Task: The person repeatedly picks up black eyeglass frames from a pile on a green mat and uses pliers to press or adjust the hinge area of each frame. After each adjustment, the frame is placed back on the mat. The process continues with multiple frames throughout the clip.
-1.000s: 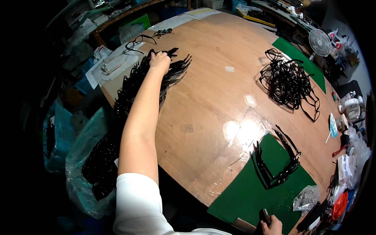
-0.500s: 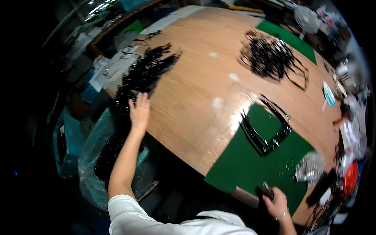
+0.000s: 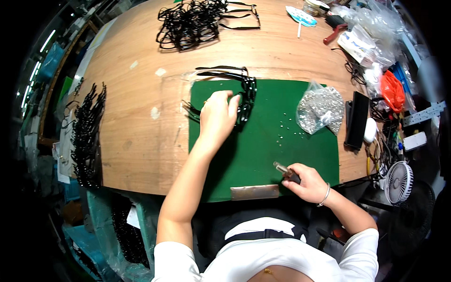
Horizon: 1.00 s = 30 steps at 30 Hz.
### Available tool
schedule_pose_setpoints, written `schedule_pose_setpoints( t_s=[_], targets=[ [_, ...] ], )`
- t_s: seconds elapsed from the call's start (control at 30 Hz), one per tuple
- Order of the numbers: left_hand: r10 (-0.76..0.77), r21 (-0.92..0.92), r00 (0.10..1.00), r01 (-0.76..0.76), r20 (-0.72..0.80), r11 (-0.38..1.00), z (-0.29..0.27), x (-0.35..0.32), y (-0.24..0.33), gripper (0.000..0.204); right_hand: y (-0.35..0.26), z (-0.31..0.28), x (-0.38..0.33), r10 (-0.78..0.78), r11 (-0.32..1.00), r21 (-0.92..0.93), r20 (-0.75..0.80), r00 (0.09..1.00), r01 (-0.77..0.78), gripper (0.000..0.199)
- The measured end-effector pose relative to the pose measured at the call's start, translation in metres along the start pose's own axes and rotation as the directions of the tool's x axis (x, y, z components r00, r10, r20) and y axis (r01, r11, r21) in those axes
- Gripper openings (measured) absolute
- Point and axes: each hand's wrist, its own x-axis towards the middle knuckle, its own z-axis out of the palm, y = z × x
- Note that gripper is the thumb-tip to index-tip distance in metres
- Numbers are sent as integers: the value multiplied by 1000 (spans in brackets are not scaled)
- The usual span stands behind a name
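Note:
On the green mat (image 3: pixel 300 160) lies a small stack of black eyeglass frames (image 3: pixel 248 89), temples pointing left. My left hand (image 3: pixel 217 113) is over this stack, its thumb apart from the bent fingers; the fingertips are partly hidden, so I cannot tell how firmly they touch. In my right hand (image 3: pixel 305 182), low over the mat's near edge, is a short metal-tipped tool (image 3: pixel 285 171) with a dark handle, its tip pointing up and left. A clear bag of small silvery pieces (image 3: pixel 320 109) lies on the mat's right, with several loose bits (image 3: pixel 282 127) beside it.
A tangled heap of black frames (image 3: pixel 190 26) sits at the back, and a long row of frames (image 3: pixel 88 136) along the left edge. A metal strip (image 3: pixel 254 192) is at the mat's near edge. At right are a black case (image 3: pixel 357 121), cables, plastic bags and a white fan (image 3: pixel 398 183).
My left hand has moved from the row of frames at the left to the stack on the mat. My right hand keeps the tool. The whole view has swung rightward.

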Motion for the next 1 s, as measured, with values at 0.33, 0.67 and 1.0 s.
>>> schedule_pose_setpoints(
  t_s=[0.33, 0.67, 1.0],
  targets=[
    [-109, -914, 992, 94, 55, 395, -60, -17, 64, 22, 12, -33, 2, -94, 930, -364, -116, 989, 46, 26],
    [-303, -871, 915, 363, 267, 330, -67, -151, 73, 62, 4, 2, 37, -141, 708, -703, -43, 989, 70, 47],
    [-216, -882, 938, 333, 272, 333, -49, -150, 81, 96, 11, -30, 49, 4, 928, -370, -90, 996, -37, 18]
  ],
)
